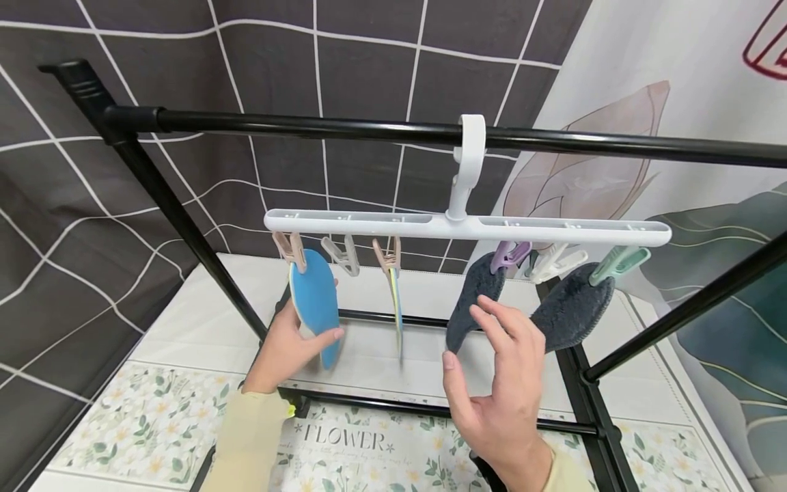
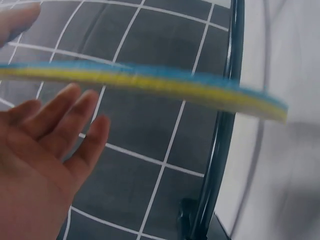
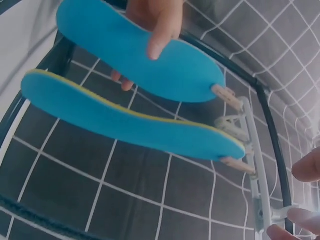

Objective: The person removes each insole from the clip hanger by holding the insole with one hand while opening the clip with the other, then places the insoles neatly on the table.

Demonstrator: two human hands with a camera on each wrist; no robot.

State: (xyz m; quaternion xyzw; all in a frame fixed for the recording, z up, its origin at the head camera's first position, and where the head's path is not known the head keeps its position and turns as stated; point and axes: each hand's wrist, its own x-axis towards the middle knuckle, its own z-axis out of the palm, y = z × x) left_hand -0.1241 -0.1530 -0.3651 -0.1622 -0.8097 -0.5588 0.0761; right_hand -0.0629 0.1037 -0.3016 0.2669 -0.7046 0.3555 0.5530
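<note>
My left hand [image 1: 289, 350] is around a blue insole [image 1: 315, 304] that hangs from a beige clip [image 1: 290, 251]. Its thumb lies across the blue face and its fingers are behind. In the left wrist view the fingers [image 2: 67, 120] are loosely extended below the insole's yellow edge [image 2: 165, 85], with the thumb apart above it. A second blue insole [image 3: 135, 122] hangs from another beige clip [image 1: 389, 255], edge-on in the head view. My right hand [image 1: 501, 383], fingers loosely bent and holding nothing, is in front of two dark grey fuzzy insoles [image 1: 578, 307].
A white clip hanger [image 1: 369, 222] hooks over a black rack bar [image 1: 307, 126]. Purple [image 1: 512, 254] and green clips [image 1: 619, 263] hold the grey insoles; white clips [image 1: 556, 263] hang between. Below lies a floral mat [image 1: 166, 424]; a dark grid curtain [image 1: 258, 75] hangs behind.
</note>
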